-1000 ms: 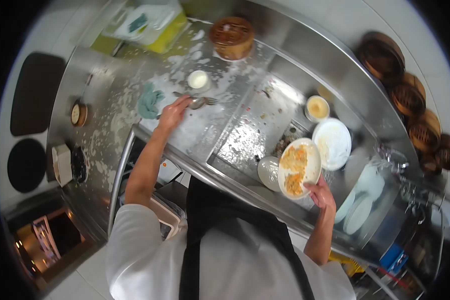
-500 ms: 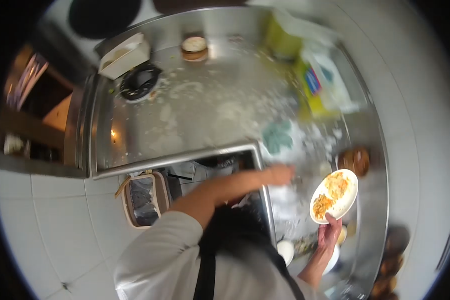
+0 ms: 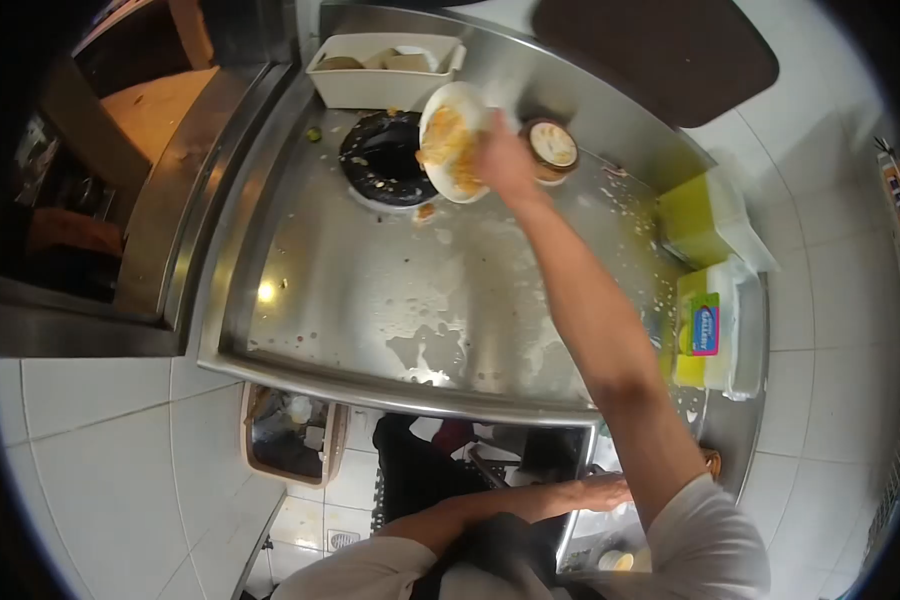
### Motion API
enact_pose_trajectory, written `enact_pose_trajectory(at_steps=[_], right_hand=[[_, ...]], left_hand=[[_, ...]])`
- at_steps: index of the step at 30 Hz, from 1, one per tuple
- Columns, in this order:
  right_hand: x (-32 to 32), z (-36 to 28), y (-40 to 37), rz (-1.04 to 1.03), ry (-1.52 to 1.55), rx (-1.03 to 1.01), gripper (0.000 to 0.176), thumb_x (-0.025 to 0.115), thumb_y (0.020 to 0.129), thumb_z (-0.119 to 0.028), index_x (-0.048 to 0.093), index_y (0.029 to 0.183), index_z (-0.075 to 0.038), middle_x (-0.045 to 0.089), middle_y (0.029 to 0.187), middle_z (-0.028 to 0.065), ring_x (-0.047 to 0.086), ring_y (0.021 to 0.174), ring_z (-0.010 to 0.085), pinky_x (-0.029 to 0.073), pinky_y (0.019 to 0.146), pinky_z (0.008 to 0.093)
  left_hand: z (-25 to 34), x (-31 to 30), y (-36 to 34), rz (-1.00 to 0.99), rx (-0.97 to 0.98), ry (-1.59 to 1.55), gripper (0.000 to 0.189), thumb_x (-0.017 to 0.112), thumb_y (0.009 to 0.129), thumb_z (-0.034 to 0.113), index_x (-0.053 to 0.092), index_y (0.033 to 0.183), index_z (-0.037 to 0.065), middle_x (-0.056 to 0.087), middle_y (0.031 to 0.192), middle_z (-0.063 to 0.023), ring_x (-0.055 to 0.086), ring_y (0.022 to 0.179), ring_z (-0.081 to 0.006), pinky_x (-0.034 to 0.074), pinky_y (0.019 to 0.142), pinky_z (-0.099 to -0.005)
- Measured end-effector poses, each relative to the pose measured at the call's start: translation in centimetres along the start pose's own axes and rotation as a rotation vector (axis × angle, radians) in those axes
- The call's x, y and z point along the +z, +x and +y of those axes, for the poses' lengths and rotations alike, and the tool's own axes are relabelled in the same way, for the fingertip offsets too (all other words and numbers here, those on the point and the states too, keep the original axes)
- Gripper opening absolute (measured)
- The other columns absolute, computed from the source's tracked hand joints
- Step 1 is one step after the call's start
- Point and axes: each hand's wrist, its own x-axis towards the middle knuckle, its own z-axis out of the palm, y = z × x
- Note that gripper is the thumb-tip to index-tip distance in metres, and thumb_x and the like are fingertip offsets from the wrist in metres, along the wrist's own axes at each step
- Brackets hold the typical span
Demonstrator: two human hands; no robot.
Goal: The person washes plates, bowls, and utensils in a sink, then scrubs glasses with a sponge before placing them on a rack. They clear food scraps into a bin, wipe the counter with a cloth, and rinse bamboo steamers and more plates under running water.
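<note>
My right hand (image 3: 505, 155), blurred by motion, grips the edge of a white oval plate (image 3: 467, 98) in the upper middle of the head view. The plate is tilted to the left and still carries orange-yellow food scraps (image 3: 446, 130). Just left of it, a thick black ring (image 3: 358, 155) surrounds a dark opening in the steel counter (image 3: 350, 260). My left hand (image 3: 602, 491) is low on the right, over the counter's side section; my right arm partly hides its fingers. Below it stands a small pale bowl (image 3: 616, 560).
A cream bin (image 3: 370, 90) stands behind the ring. Right of the plate are stacked brown bowls (image 3: 552, 150). Yellow-green containers (image 3: 705, 215) line the right side, one with a bright label (image 3: 705, 325). On the floor is a waste bin (image 3: 338, 440).
The view has turned. My right hand has carried the plate from the counter's side section to beside the black ring and tilted it. My left hand now appears lower.
</note>
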Motion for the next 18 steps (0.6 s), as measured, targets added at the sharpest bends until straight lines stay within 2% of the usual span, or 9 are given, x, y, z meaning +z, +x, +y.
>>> enact_pose_trajectory(at_steps=[1, 4, 5, 6, 8, 11, 14, 15, 18], right_hand=[[2.7, -1.3, 1.6, -0.172, -0.237, 0.037, 0.042, 0.054, 0.084, -0.007, 0.047, 0.125, -0.003, 0.064, 0.103, 0.0279, 0.062, 0.097, 0.0416, 0.051, 0.083, 0.0473], [3.9, -3.8, 7.1, -0.096, -0.33, -0.136, 0.045, 0.053, 0.084, -0.008, 0.043, 0.128, -0.005, 0.066, 0.098, 0.0259, 0.065, 0.093, 0.0399, 0.052, 0.081, 0.0489], [3.3, -5.1, 5.9, -0.103, -0.308, -0.132, 0.045, 0.053, 0.084, -0.008, 0.043, 0.128, -0.005, 0.066, 0.098, 0.0259, 0.065, 0.093, 0.0399, 0.052, 0.081, 0.0489], [1.7, -6.1, 5.1, -0.104, -0.312, -0.128, 0.044, 0.051, 0.086, -0.01, 0.043, 0.129, -0.006, 0.066, 0.097, 0.0247, 0.066, 0.092, 0.0392, 0.053, 0.08, 0.0485], [2.9, -5.2, 5.3, -0.101, -0.401, -0.213, 0.039, 0.046, 0.088, -0.011, 0.045, 0.127, -0.009, 0.067, 0.096, 0.0232, 0.066, 0.092, 0.0384, 0.054, 0.08, 0.0478], [3.0, -3.7, 4.6, -0.22, -0.389, -0.172, 0.039, 0.048, 0.087, -0.007, 0.043, 0.126, -0.008, 0.068, 0.095, 0.0226, 0.066, 0.089, 0.0401, 0.054, 0.078, 0.0481], [-1.3, 0.6, -0.3, -0.086, -0.182, -0.137, 0.034, 0.051, 0.089, -0.009, 0.041, 0.121, -0.008, 0.067, 0.091, 0.0222, 0.065, 0.087, 0.0432, 0.052, 0.073, 0.0502], [-4.7, 1.7, -3.8, -0.145, -0.016, -0.016, 0.036, 0.053, 0.092, -0.014, 0.041, 0.125, -0.009, 0.065, 0.094, 0.0252, 0.063, 0.091, 0.043, 0.051, 0.077, 0.0473], [-9.8, 8.8, -15.6, 0.174, 0.567, 0.198, 0.042, 0.055, 0.095, -0.02, 0.042, 0.133, -0.008, 0.063, 0.11, 0.0196, 0.063, 0.102, 0.0301, 0.049, 0.089, 0.0395]], left_hand=[[1.2, -1.4, 0.0, 0.07, -0.043, -0.122, 0.036, 0.047, 0.09, 0.005, 0.049, 0.125, -0.002, 0.052, 0.125, -0.0211, 0.052, 0.116, -0.037, 0.044, 0.096, -0.0417], [-2.0, -0.9, -0.9, 0.162, -0.13, -0.144, 0.027, 0.045, 0.093, 0.006, 0.051, 0.118, -0.002, 0.053, 0.121, -0.0242, 0.051, 0.114, -0.0381, 0.043, 0.094, -0.0429], [2.5, -6.5, -1.4, 0.452, 0.036, 0.028, 0.018, 0.046, 0.095, 0.01, 0.055, 0.104, -0.002, 0.058, 0.105, -0.0228, 0.059, 0.094, -0.0337, 0.047, 0.082, -0.0427], [0.0, -5.3, -2.9, 0.447, -0.221, -0.412, 0.019, 0.046, 0.096, 0.013, 0.055, 0.101, -0.001, 0.058, 0.098, -0.0207, 0.059, 0.084, -0.0309, 0.047, 0.077, -0.0429], [-1.4, -7.5, -4.4, 0.463, -0.433, -0.584, 0.022, 0.047, 0.097, 0.019, 0.056, 0.099, 0.0, 0.058, 0.084, -0.0162, 0.059, 0.069, -0.0257, 0.047, 0.067, -0.0422], [1.4, -13.1, -7.7, 0.551, -0.552, -0.345, 0.027, 0.047, 0.099, 0.025, 0.056, 0.103, 0.001, 0.056, 0.069, -0.0127, 0.057, 0.059, -0.0235, 0.045, 0.056, -0.0386], [5.3, -19.1, -11.0, 0.638, -0.797, -0.118, 0.029, 0.05, 0.099, 0.028, 0.061, 0.093, 0.002, 0.059, 0.07, -0.0056, 0.056, 0.061, -0.0181, 0.044, 0.056, -0.0368], [7.8, -21.7, -10.5, 0.875, -0.895, -0.326, 0.029, 0.052, 0.099, 0.028, 0.063, 0.089, 0.003, 0.061, 0.073, -0.0038, 0.056, 0.064, -0.0158, 0.044, 0.058, -0.0369], [7.3, -27.0, -10.7, 1.193, -0.57, -0.164, 0.026, 0.057, 0.097, 0.028, 0.067, 0.09, 0.005, 0.063, 0.084, -0.0006, 0.057, 0.082, -0.0097, 0.045, 0.079, -0.0276]])
